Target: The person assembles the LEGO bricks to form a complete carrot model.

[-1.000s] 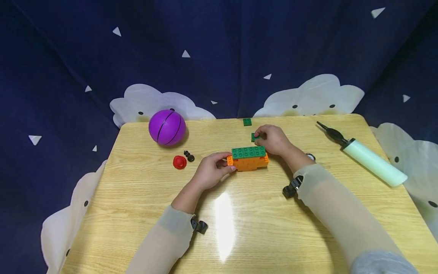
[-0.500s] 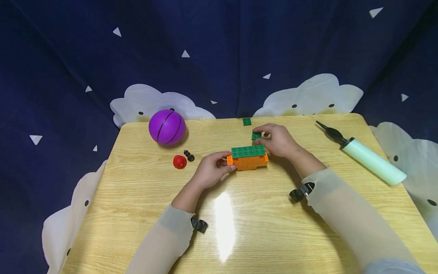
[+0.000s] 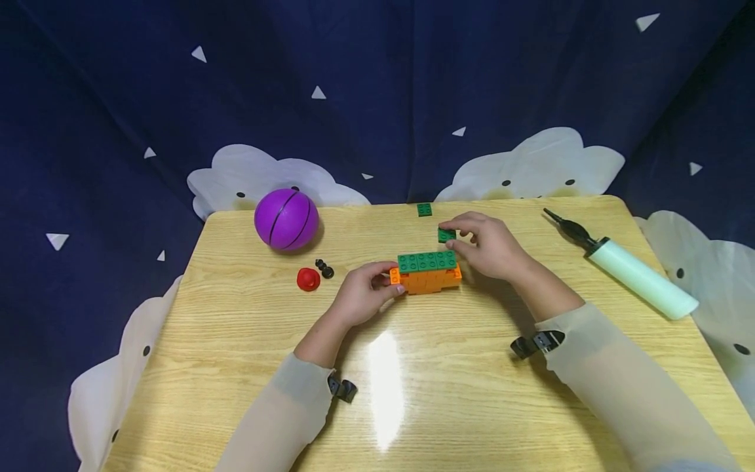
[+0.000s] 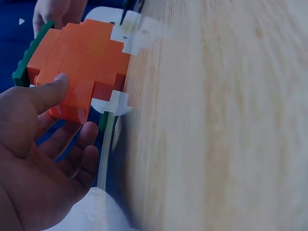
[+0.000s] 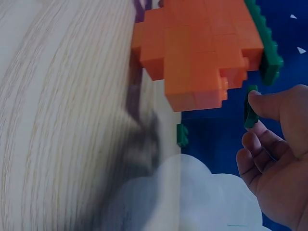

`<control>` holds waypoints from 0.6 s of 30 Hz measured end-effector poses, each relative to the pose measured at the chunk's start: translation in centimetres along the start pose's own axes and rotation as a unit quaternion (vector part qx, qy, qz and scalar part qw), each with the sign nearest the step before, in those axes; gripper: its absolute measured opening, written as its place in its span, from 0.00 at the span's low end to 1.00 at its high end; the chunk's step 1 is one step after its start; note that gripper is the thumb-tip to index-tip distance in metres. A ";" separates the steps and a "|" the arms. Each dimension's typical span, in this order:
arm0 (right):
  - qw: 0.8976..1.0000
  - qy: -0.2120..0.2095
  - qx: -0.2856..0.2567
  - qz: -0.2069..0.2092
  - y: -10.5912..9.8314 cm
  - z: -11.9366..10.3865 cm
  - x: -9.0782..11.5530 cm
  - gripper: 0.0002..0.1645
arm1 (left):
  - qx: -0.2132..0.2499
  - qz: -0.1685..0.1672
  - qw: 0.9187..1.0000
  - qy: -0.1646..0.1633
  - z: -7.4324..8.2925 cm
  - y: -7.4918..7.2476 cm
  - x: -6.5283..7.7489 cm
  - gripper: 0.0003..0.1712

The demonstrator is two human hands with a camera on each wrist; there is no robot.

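My left hand point(image 3: 362, 294) grips the left end of a stepped orange block build point(image 3: 421, 283), its thumb lying on the front face. Green studded plates point(image 3: 427, 261) cap the top of this build. Just behind its right end, my right hand point(image 3: 492, 248) pinches a small green building plate point(image 5: 250, 107) between thumb and fingertips. That plate is apart from the build and appears raised off the table. A second small green plate point(image 3: 424, 210) lies near the table's far edge.
A purple ball point(image 3: 286, 219) sits at the back left of the wooden table point(image 3: 236, 367). Near it lie a red hat-shaped piece point(image 3: 308, 279) and a small black beaded piece point(image 3: 324, 268). A pale green hand pump point(image 3: 643, 278) lies at the right.
My right hand has shifted slightly right, carrying the small green plate along. The left hand and the orange build have stayed in place.
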State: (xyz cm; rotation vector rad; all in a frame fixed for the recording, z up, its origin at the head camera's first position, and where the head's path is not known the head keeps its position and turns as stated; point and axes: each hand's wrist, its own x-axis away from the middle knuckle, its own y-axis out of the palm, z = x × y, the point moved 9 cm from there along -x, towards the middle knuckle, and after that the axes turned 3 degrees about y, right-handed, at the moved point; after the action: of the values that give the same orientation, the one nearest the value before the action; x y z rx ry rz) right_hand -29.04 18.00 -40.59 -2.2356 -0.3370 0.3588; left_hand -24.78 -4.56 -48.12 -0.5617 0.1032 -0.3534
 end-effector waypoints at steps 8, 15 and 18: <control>0.999 -0.003 -0.022 0.030 -1.6 -1.1 1.2 0.22 | 0.005 0.003 1.000 -0.002 -0.1 0.0 0.0 0.29; 0.999 -0.012 -0.034 0.029 -1.8 -2.1 2.1 0.22 | 0.002 0.008 1.000 0.005 0.0 0.0 0.1 0.29; 0.999 -0.017 -0.046 0.022 -1.7 -2.3 2.4 0.23 | 0.002 0.008 1.000 0.005 0.1 0.0 0.1 0.29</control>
State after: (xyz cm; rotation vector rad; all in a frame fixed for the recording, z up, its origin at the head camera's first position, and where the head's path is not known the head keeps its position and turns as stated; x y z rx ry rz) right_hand -26.16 18.32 -38.25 -2.3327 -0.3277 0.4124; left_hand -24.71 -4.59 -48.06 -0.5556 0.1165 -0.3411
